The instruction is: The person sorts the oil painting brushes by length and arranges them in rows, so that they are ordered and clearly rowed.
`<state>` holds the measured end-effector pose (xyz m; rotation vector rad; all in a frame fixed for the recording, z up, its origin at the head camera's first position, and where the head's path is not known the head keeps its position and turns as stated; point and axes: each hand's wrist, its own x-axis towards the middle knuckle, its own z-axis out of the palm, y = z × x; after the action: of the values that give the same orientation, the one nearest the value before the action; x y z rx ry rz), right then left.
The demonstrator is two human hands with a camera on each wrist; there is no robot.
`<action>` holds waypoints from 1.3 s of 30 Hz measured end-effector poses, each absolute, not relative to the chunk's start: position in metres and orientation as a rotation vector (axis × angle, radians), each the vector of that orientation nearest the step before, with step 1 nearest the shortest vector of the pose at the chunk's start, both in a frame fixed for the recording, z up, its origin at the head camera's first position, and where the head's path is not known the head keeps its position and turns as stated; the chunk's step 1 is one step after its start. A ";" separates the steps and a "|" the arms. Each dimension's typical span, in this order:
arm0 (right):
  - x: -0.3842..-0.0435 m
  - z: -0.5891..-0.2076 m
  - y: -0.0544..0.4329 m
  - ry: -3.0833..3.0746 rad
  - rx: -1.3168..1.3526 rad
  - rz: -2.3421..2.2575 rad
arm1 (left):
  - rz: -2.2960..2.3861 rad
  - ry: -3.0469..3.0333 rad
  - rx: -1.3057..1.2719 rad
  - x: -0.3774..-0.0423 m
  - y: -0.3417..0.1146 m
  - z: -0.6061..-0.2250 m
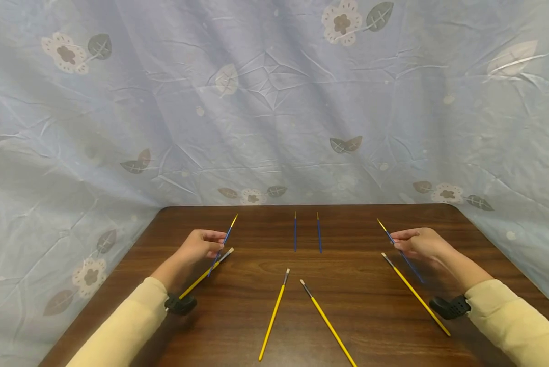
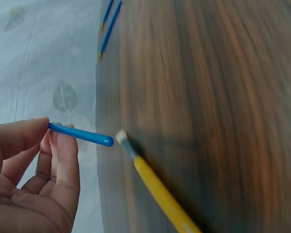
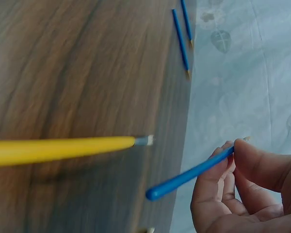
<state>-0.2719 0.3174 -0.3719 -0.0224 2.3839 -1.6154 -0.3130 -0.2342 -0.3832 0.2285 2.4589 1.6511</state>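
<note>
My left hand (image 1: 204,246) pinches a thin blue paintbrush (image 1: 227,236) between thumb and fingers, its tip pointing away from me. In the left wrist view the rounded blue end juts out beside the bristles of a yellow flat paintbrush (image 2: 157,187). On the other side my right hand (image 1: 418,243) pinches another blue paintbrush (image 1: 412,267), its tip leaning left and away. Below that hand lies a yellow paintbrush (image 1: 416,295), whose pale bristles also show in the right wrist view. Both held brushes slant above the brown table.
Two blue paintbrushes (image 1: 295,234) lie side by side at the back middle of the wooden table (image 1: 256,229). Nearer me, two yellow paintbrushes (image 1: 274,321) lie with bristles pointing away. A floral curtain (image 1: 274,127) hangs behind the table and along its sides.
</note>
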 end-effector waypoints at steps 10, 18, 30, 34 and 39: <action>-0.291 -0.367 0.289 2.204 0.012 -1.773 | 1.766 2.358 0.124 -0.323 -0.197 -0.384; -0.309 -0.364 0.266 2.161 0.095 -1.844 | 1.798 2.324 0.170 -0.331 -0.170 -0.389; -0.335 -0.376 0.239 2.047 0.152 -2.015 | 1.948 2.217 0.170 -0.354 -0.139 -0.403; -0.344 -0.379 0.230 2.057 0.183 -2.025 | 1.980 2.189 0.118 -0.365 -0.126 -0.408; -0.355 -0.383 0.217 2.093 0.221 -2.009 | 1.980 2.173 0.073 -0.375 -0.113 -0.411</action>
<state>-0.3550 0.2165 -0.3831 0.2206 2.0928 -2.0092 -0.3746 -0.1132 -0.4112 0.0727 2.1728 1.9803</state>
